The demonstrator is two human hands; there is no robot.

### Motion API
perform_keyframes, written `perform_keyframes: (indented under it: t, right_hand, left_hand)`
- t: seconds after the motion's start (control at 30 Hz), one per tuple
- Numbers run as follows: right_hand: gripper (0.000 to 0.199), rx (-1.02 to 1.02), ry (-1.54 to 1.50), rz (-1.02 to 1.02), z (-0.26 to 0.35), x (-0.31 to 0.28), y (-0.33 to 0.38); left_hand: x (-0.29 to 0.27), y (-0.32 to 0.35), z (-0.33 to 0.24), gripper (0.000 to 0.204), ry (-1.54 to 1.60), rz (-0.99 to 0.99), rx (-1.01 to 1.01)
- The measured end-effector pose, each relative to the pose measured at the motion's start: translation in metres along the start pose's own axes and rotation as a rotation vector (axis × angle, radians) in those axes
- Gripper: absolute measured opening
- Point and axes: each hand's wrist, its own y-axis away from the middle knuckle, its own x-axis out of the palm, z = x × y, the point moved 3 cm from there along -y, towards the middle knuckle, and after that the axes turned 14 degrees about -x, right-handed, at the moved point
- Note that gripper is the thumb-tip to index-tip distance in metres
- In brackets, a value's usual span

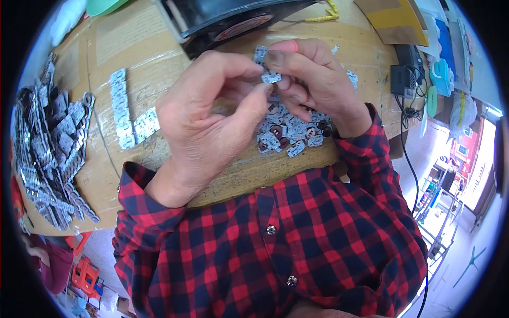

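A small flat piece [271, 77] with a pale blue-white speckled print is pinched between the fingertips of both hands. My left hand [204, 108] grips it with thumb and fingers from the left. My right hand [318, 74], with a pink band round one finger, closes on it from the right. Below and behind the hands lies a loose pile of similar printed pieces [315, 140], some with dark brown round shapes; the hands hide part of it. To the left are a long printed strip [121, 106] and a shorter printed strip [147, 126].
A heap of shiny silvery strips [53, 153] covers the table's left side. A black box-like object [238, 24] stands beyond the hands, beside a yellow tape measure [328, 11]. An open cardboard box [395, 21] and a black adapter [401, 79] with cables sit at the right.
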Motion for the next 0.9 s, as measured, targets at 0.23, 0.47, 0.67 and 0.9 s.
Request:
perform_keyframes:
  t: [0.23,0.47,0.67,0.9]
  right_hand:
    - [0.033,-0.176,0.313,-0.049,0.001,-0.019,-0.002]
    - [0.028,-0.241,0.372,-0.028,0.003,-0.019,0.001]
    - [0.025,-0.238,0.438,0.088,0.003,-0.01,0.004]
    - [0.024,-0.241,0.355,0.236,0.004,-0.001,0.005]
  left_hand:
    - [0.009,0.008,-0.008,0.023,-0.226,0.153,0.204]
    - [-0.039,0.009,-0.037,0.025,-0.822,0.171,0.288]
    - [-0.064,0.002,-0.03,0.028,-1.172,0.065,0.151]
    - [-0.05,0.002,-0.02,0.019,-0.347,0.267,-0.201]
